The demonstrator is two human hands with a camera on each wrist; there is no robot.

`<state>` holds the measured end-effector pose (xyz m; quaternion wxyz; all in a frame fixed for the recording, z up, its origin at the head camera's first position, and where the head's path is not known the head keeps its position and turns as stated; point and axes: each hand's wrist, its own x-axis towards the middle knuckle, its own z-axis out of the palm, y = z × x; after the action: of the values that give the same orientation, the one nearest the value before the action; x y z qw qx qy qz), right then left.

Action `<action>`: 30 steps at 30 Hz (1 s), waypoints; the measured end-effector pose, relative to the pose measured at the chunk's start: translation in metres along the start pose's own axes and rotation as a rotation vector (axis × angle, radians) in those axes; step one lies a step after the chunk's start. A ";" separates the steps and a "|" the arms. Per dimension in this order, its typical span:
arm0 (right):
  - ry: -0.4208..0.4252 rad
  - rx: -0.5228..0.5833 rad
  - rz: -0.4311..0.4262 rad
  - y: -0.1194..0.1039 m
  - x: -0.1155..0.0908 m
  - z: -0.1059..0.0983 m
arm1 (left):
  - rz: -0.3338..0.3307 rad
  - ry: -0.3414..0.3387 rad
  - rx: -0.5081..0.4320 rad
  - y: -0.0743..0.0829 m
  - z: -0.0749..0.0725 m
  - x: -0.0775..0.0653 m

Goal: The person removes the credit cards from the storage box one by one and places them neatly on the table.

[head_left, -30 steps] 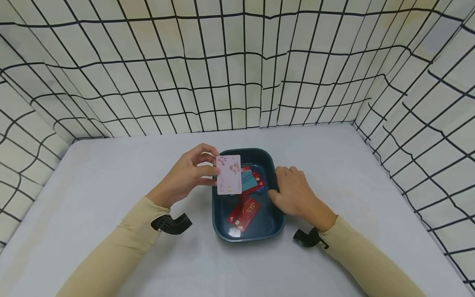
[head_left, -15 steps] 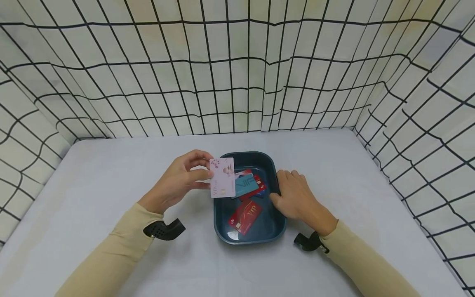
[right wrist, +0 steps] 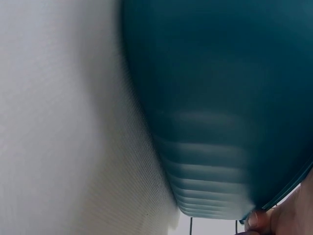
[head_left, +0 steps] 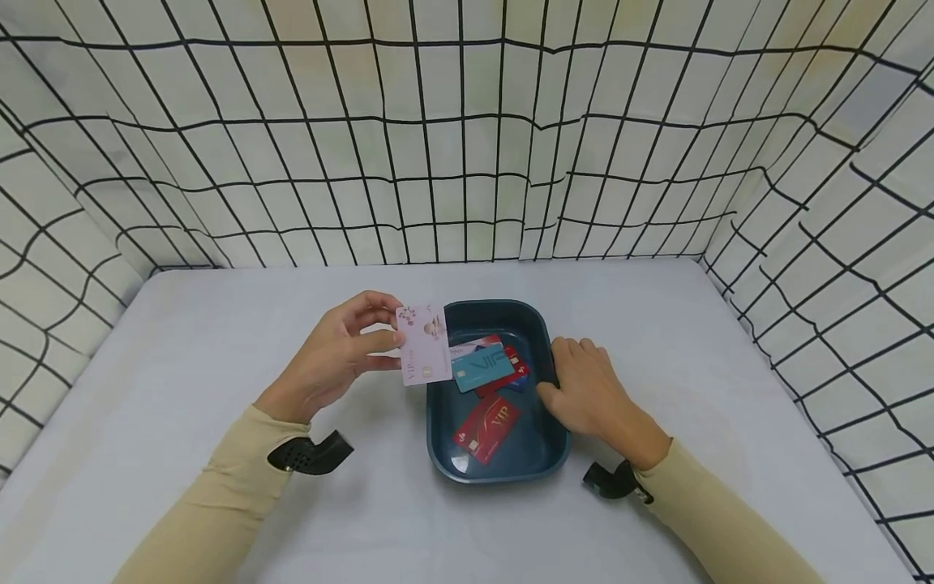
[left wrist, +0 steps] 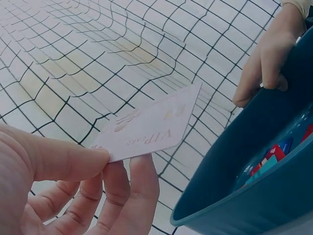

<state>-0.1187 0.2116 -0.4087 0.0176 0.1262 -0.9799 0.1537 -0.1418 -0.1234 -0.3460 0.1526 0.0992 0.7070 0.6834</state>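
Observation:
My left hand (head_left: 332, 353) pinches a pale pink VIP card (head_left: 423, 345) between thumb and fingers, upright over the left rim of a dark teal tray (head_left: 452, 454). In the left wrist view the card (left wrist: 146, 125) shows flowers and "VIP card" print. My right hand (head_left: 587, 385) grips the tray's right rim, thumb on the inner side. Inside the tray lie a light blue VIP card (head_left: 483, 367) on top of other cards, and a red VIP card (head_left: 487, 427) nearer the front. In the right wrist view, fingertips (right wrist: 254, 221) show at the tray's rim.
The tray stands on a white table (head_left: 292, 519). Black grid netting (head_left: 423, 146) over white walls rises behind the table and along both sides. A black wrist camera (head_left: 310, 454) sits on the left sleeve, another camera (head_left: 613, 480) on the right.
My left hand has moved left with the pink card, uncovering more of the light blue card and the cards beneath it. The right hand keeps its grip on the tray.

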 end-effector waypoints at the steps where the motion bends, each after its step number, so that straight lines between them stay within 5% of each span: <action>1: -0.002 0.000 0.001 0.000 0.000 0.000 | 0.002 0.003 -0.007 -0.001 -0.001 0.000; 30: -0.006 -0.004 -0.003 0.001 0.000 -0.001 | 0.046 0.090 -0.163 -0.013 -0.035 -0.003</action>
<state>-0.1194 0.2130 -0.4085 0.0151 0.1283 -0.9800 0.1512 -0.1509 -0.1579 -0.3585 0.1125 0.0719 0.6529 0.7456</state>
